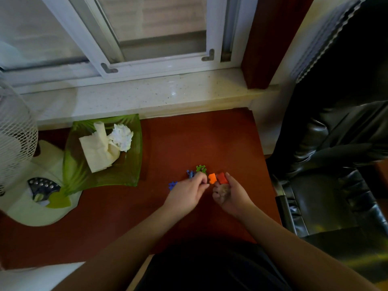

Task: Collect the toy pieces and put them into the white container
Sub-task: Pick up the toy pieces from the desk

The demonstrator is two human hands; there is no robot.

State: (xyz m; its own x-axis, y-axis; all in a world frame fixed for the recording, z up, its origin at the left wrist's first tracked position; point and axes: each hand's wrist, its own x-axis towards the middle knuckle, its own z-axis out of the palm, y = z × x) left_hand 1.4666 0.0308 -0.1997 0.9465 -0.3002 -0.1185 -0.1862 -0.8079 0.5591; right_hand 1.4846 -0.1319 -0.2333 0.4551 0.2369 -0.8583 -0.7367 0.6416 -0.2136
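My left hand (187, 191) is curled over the little toy pieces on the red-brown counter (105, 223), pinching at them near a green piece (201, 168). A small blue piece (190, 173) sits by my knuckles and another blue piece (172, 185) lies just left of that hand. My right hand (228, 194) is cupped, palm up, holding a red piece (222, 178), with an orange piece (212, 178) touching it. I cannot see the white container. A green dish (84, 175) with crumpled paper (121, 137) sits far left, next to a white fan (14, 131).
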